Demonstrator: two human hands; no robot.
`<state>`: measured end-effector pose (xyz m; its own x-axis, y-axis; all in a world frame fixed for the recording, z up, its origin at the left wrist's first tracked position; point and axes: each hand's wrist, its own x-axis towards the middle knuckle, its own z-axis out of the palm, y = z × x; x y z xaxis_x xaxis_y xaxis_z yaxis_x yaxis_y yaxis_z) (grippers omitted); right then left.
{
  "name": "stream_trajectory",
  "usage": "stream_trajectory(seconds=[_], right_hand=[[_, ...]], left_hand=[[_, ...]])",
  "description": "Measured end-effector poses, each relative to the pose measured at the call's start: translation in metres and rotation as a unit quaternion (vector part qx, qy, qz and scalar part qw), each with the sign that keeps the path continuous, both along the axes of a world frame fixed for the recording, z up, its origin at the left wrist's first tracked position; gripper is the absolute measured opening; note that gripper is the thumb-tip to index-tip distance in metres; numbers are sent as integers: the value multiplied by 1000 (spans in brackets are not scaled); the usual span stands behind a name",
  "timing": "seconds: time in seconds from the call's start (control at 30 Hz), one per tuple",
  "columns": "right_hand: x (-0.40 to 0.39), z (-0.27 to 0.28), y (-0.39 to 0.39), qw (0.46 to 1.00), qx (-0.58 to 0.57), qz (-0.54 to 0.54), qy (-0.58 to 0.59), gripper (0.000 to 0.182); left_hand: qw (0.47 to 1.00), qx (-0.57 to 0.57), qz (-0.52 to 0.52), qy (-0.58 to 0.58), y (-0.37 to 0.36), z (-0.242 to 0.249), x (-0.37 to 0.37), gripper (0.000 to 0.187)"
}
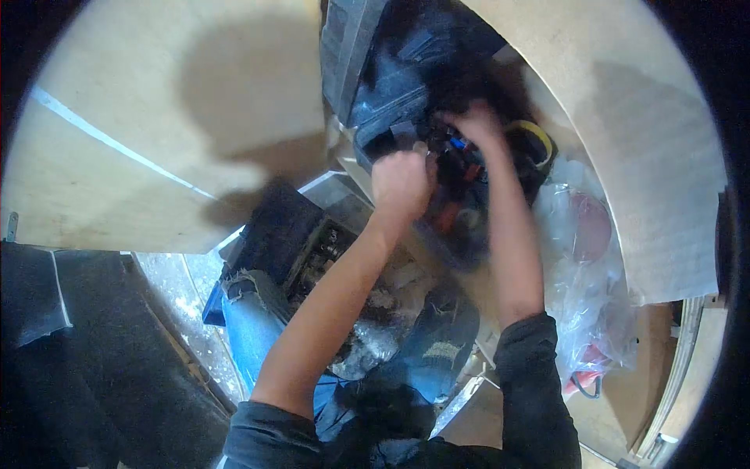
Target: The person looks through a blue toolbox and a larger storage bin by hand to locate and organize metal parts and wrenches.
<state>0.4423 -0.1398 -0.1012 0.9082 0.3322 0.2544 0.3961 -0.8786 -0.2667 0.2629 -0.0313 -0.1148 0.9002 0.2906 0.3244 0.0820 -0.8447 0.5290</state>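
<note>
My left hand (pixel 402 184) is closed in a fist at the near side of a dark toolbox (pixel 391 109). Whatever it grips, if anything, is hidden by the fingers. My right hand (pixel 478 127) reaches into the box from the right, smeared by motion, so its fingers do not show clearly. Below it lies a jumble of small dark items, among them a blue piece (pixel 459 144) and an orange-red piece (pixel 448 217). A yellow ring, which looks like a tape roll (pixel 539 141), rests at the box's right side.
Between my knees stands an open dark case (pixel 273 227) with small metal parts. Clear plastic bags (pixel 586 289) with reddish things inside lie to the right. A plywood panel (pixel 141 148) rises at left, and a curved pale board (pixel 617 94) borders the right.
</note>
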Motion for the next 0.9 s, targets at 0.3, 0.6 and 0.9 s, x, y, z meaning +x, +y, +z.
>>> stream_trajectory(seconds=[0.3,0.6,0.9], right_hand=[[36,-32,-26,998,-46,-23,-37,72],[47,22,-72,994,-72,10,80,37],[62,-65,-12,978,-143,87,-127,44]], left_hand=[[1000,-13,8,-8,-1,3,-1,25],[999,14,-8,27,0,4,-2,26],[1000,-17,6,3,0,2,1,24]])
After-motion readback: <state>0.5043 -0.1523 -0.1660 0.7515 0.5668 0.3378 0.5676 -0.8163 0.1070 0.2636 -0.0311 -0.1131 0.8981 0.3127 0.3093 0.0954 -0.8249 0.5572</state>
